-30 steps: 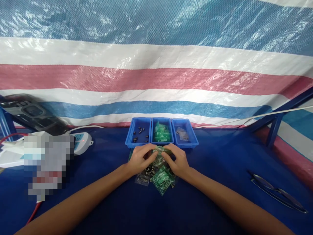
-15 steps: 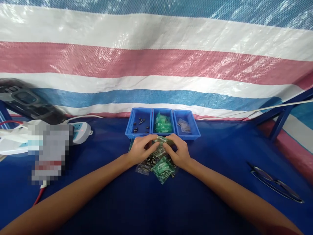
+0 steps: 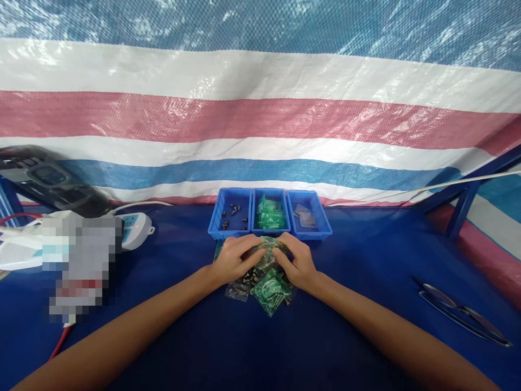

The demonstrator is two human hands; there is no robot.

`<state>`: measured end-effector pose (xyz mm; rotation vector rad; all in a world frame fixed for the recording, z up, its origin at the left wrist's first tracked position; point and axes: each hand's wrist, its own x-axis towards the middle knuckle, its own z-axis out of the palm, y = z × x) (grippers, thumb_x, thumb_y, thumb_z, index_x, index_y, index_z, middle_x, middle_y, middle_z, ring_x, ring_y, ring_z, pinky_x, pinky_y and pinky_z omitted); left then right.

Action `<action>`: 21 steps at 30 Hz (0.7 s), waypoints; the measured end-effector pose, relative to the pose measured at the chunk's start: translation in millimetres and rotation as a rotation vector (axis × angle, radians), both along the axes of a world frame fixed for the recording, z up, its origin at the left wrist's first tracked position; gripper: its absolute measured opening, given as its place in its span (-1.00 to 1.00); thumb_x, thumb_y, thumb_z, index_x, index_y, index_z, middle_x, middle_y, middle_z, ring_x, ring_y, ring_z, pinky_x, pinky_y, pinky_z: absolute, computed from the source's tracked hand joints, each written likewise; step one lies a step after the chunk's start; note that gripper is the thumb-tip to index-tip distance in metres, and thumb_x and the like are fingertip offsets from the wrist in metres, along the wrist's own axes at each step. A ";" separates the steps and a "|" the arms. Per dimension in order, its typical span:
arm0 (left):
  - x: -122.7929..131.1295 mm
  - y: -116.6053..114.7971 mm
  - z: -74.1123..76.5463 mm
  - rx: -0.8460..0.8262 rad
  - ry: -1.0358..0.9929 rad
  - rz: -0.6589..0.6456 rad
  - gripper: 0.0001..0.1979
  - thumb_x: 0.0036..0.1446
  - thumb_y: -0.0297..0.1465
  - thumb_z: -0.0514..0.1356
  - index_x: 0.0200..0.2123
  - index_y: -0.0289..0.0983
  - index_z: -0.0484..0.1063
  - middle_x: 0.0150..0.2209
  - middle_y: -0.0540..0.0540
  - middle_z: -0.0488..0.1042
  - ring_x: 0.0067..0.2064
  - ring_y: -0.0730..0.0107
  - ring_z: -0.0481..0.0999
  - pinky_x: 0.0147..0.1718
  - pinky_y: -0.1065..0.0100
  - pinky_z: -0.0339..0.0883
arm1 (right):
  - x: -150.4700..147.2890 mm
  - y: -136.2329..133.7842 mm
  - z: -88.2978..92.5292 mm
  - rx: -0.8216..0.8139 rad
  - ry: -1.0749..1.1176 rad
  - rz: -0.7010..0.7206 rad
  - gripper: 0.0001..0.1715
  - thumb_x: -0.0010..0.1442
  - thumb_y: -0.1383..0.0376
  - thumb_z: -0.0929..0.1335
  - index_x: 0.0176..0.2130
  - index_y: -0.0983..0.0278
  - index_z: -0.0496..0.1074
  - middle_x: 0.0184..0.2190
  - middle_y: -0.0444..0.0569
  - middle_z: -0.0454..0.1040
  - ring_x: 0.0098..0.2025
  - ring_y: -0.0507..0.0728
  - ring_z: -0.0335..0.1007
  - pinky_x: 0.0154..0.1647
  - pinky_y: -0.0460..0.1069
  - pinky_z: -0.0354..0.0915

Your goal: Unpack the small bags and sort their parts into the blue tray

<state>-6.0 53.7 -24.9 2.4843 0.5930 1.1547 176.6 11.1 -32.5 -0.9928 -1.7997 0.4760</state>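
Note:
My left hand and my right hand meet over a pile in front of the bins. Between their thumbs and fingers they pinch a small greenish plastic bag with thin metal pieces showing through. Under the hands lie more green bags, loose dark screws and a clear bag at the pile's left. Just behind stand three blue bins: the left bin holds several dark screws, the middle bin green bags, and the right bin clear flat bags.
Eyeglasses lie at the right on the blue table. A white power strip, cables and a blurred-out device occupy the left, with a dark plastic-wrapped object behind. A striped tarp hangs at the back.
The view has tilted slightly upward, so everything sits lower in the picture. Both hands keep hold of the small bag, with hardly any movement over the pile.

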 end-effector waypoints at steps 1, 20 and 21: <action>0.0 0.1 0.0 0.018 0.010 -0.008 -0.90 0.19 -0.43 0.09 -0.36 -0.31 0.35 -0.58 0.03 0.26 -0.58 0.55 0.21 -0.59 0.46 0.07 | -0.2 0.3 0.3 0.007 0.006 -0.006 -0.78 0.27 0.24 0.18 -0.36 0.25 0.32 -0.52 -0.10 0.25 -0.48 0.05 0.19 -0.44 -0.05 0.18; -1.4 1.0 0.4 -0.098 -0.043 0.023 -0.85 0.18 -0.43 0.13 -0.17 -0.31 0.37 -0.50 0.00 0.39 -0.57 0.57 0.31 -0.57 0.52 0.19 | -1.2 3.0 -1.6 0.037 0.006 -0.017 -0.82 0.27 0.26 0.21 -0.31 0.26 0.33 -0.51 -0.10 0.27 -0.47 0.05 0.20 -0.43 -0.04 0.18; -1.6 1.0 0.5 -0.086 -0.040 0.033 -0.86 0.18 -0.42 0.14 -0.18 -0.31 0.38 -0.50 0.00 0.39 -0.56 0.56 0.32 -0.56 0.51 0.20 | -1.2 2.8 -1.7 0.038 0.006 -0.017 -0.82 0.28 0.26 0.21 -0.32 0.26 0.33 -0.52 -0.10 0.26 -0.47 0.05 0.20 -0.44 -0.05 0.18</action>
